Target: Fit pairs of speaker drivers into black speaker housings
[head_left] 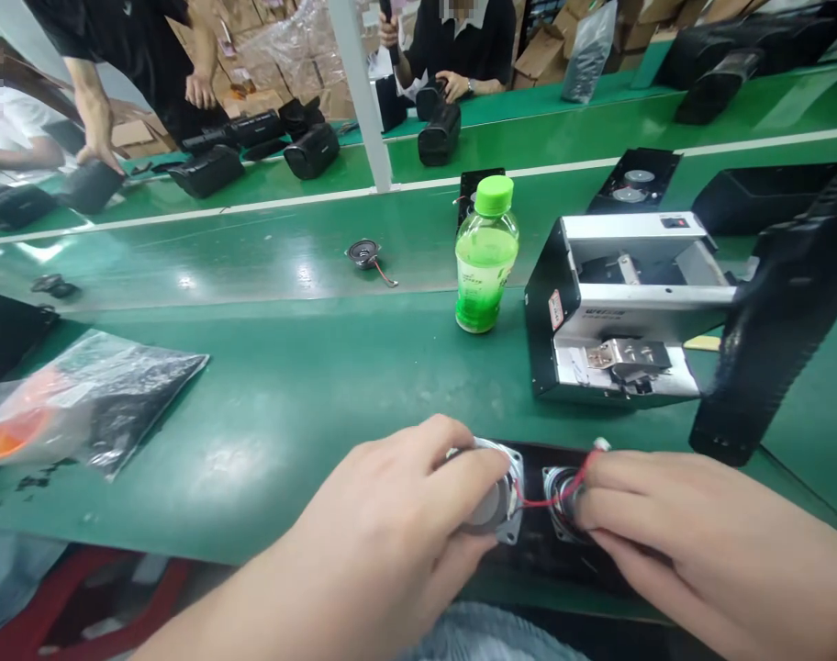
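Observation:
My left hand is closed around a small silver-framed speaker driver at the near edge of the green table. Beside it, my right hand has its fingers curled on a second driver. A thin red wire runs between the two drivers. Both drivers rest on a black panel lying flat in front of me.
A green drink bottle stands mid-table beside an open white and black metal box. A black speaker housing leans at right. Plastic bags lie at left. A loose driver sits on the conveyor belt. Other people handle black speakers beyond.

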`<move>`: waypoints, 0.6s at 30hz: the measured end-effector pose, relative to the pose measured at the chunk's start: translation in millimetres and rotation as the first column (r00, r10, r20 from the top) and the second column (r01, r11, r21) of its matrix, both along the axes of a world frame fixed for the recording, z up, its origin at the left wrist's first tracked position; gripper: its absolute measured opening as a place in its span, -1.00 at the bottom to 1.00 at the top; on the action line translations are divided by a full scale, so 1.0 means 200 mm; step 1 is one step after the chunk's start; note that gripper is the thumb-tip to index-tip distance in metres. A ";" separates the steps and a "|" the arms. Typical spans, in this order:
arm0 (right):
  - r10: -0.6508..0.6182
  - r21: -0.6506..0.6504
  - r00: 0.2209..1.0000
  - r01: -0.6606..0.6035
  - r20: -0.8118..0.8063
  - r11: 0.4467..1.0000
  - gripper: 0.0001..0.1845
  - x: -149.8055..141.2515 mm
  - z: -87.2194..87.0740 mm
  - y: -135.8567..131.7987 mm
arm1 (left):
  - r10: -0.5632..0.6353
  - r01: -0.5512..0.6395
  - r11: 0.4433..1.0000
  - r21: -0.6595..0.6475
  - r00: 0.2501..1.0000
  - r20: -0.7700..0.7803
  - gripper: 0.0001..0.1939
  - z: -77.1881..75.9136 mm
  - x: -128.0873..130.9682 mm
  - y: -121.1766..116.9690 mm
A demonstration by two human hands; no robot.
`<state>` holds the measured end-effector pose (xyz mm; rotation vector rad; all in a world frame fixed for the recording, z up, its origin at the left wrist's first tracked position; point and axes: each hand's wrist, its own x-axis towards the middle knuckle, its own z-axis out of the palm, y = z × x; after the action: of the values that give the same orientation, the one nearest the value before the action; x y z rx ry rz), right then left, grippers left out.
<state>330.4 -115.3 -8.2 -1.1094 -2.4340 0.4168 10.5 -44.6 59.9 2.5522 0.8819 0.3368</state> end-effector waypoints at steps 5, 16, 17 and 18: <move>0.023 0.022 0.999 -0.024 0.044 0.999 -0.66 0.09 -0.06 -0.02 | -0.149 0.153 0.988 -0.014 0.935 -0.320 -0.69 -0.03 0.15 0.00; 0.018 0.065 0.997 -0.023 0.072 0.998 -0.63 0.11 -0.11 -0.05 | -0.170 0.265 0.951 0.159 0.878 -0.448 -0.71 -0.17 0.24 -0.01; -0.009 0.085 0.999 0.006 0.039 0.996 -0.69 0.11 -0.12 -0.05 | -0.166 0.268 0.946 0.180 0.883 -0.438 -0.71 -0.17 0.24 0.00; -0.039 0.102 0.999 0.038 0.011 0.994 -0.70 0.12 -0.14 -0.06 | -0.170 0.273 0.942 0.193 0.888 -0.428 -0.70 -0.17 0.23 0.00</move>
<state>354.1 -127.1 -35.6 -1.1168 -2.4116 0.2715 56.5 -44.2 25.8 2.9858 0.7008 -0.1778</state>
